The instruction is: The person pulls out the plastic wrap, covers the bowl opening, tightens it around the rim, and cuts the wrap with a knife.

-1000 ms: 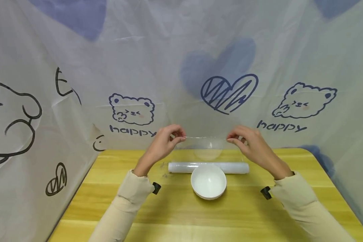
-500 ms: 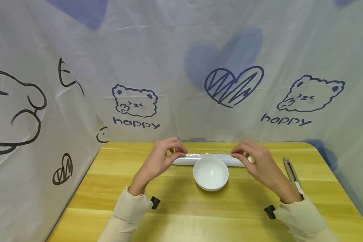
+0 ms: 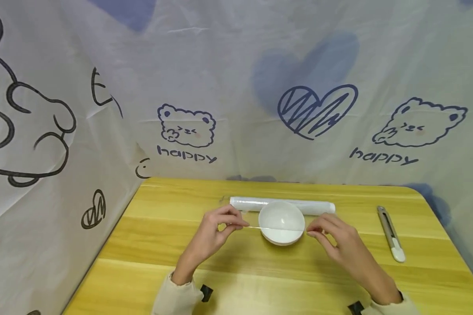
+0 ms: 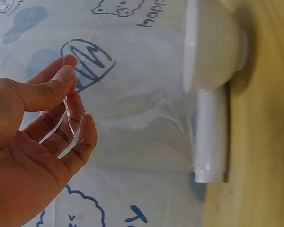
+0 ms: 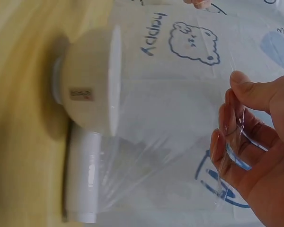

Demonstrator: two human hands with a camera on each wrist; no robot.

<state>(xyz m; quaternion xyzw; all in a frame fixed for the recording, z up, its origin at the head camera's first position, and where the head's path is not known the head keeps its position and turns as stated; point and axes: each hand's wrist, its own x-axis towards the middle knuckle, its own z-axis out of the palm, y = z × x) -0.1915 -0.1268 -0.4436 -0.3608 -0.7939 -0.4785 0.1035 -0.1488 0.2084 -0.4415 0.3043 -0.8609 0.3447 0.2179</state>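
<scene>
A clear sheet of plastic wrap (image 5: 165,137) stretches between both hands, its far end still on the white roll (image 3: 319,207). My left hand (image 3: 217,227) pinches one corner between thumb and index finger. The opposite corner is pinched by my right hand (image 3: 337,238). The white bowl (image 3: 281,236) stands upright on the table in front of the roll, and the wrap's taut near edge crosses above it in the head view. Both wrist views show the sheet held higher than the bowl's rim, apart from the hands.
A grey and white utility knife (image 3: 391,234) lies on the right side of the wooden table (image 3: 150,245). A printed cloth (image 3: 236,131) hangs behind the table and along its left side.
Both hands have drawn the wrap's edge from behind the roll toward the near side, over the bowl. The head view has shifted, and the utility knife is now fully visible.
</scene>
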